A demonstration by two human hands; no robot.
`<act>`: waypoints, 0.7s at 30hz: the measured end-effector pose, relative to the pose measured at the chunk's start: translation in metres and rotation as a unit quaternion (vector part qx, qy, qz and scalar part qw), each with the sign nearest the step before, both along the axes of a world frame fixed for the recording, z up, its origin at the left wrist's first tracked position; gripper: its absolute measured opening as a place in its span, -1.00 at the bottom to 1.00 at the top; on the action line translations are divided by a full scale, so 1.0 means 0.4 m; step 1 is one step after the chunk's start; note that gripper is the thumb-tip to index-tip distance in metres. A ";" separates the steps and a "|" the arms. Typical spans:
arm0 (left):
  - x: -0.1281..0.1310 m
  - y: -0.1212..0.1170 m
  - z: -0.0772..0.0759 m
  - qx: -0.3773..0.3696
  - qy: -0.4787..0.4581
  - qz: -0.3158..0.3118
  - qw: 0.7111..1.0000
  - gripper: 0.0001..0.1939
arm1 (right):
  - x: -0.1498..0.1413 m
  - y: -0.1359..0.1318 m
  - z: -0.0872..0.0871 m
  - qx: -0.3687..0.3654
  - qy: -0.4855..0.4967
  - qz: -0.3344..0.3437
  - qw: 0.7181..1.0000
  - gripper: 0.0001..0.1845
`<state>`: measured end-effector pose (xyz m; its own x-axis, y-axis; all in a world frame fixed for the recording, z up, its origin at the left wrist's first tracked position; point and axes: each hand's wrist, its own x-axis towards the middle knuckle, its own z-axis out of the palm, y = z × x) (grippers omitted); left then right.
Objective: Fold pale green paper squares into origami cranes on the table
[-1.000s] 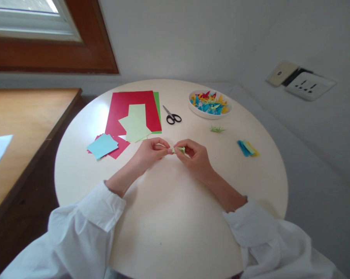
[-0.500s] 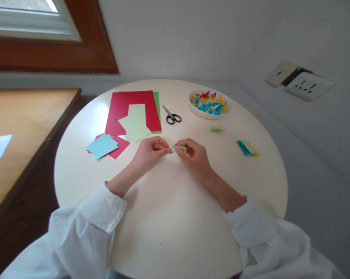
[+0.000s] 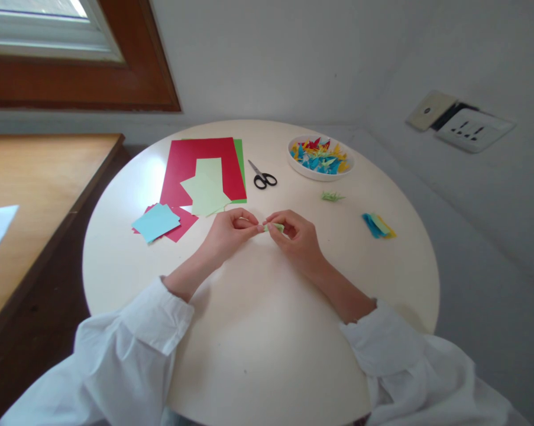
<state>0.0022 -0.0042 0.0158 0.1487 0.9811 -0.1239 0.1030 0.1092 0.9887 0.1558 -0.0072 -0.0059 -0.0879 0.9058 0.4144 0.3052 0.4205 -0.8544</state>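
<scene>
A small piece of light green folded paper (image 3: pixel 274 228) is pinched between my two hands above the middle of the round white table (image 3: pixel 267 331). My left hand (image 3: pixel 232 232) grips its left end between thumb and fingertips. On its other side, my right hand (image 3: pixel 297 236) pinches it the same way, covering part of it. Just beyond my left hand lie cut light green sheets (image 3: pixel 208 183) on red paper (image 3: pixel 180 157). To the right of my right hand is a little cluster of light green folded paper (image 3: pixel 332 196).
Black-handled scissors (image 3: pixel 263 177) lie at the back. A white oval dish (image 3: pixel 320 175) holds many coloured paper cranes. Light blue squares (image 3: pixel 157 223) sit at left over red ones. Blue, green and yellow folded papers (image 3: pixel 378 226) lie at right. A wooden desk (image 3: pixel 40 177) stands at far left.
My fingertips have shifted very slightly on the green paper, and a little less of its left end shows. Everything on the table lies as before.
</scene>
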 end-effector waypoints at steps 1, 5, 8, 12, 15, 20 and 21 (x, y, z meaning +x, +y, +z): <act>0.000 0.000 -0.001 -0.002 -0.005 -0.004 1.000 -0.72 | -0.001 -0.001 0.000 0.001 -0.002 0.001 1.000 -0.92; 0.003 0.001 -0.005 -0.007 -0.026 -0.014 1.000 -0.70 | -0.003 -0.003 0.001 0.006 -0.010 0.008 1.000 -0.91; 0.006 0.001 -0.004 -0.005 -0.030 0.003 1.000 -0.72 | -0.004 -0.003 0.002 0.004 -0.013 0.004 1.000 -0.90; 0.009 0.002 -0.002 0.003 -0.033 0.014 0.999 -0.74 | -0.004 -0.002 0.002 -0.005 -0.010 0.001 1.000 -0.90; 0.010 0.002 -0.003 0.016 -0.035 0.014 0.999 -0.76 | -0.004 -0.002 0.001 -0.008 0.002 0.001 1.000 -0.92; 0.007 -0.001 -0.006 0.033 -0.025 0.039 0.998 -0.79 | -0.001 0.000 0.000 -0.008 -0.011 -0.030 0.999 -0.92; 0.006 -0.001 -0.007 0.038 -0.022 0.044 0.998 -0.79 | 0.000 0.000 0.000 -0.010 -0.016 -0.034 0.999 -0.91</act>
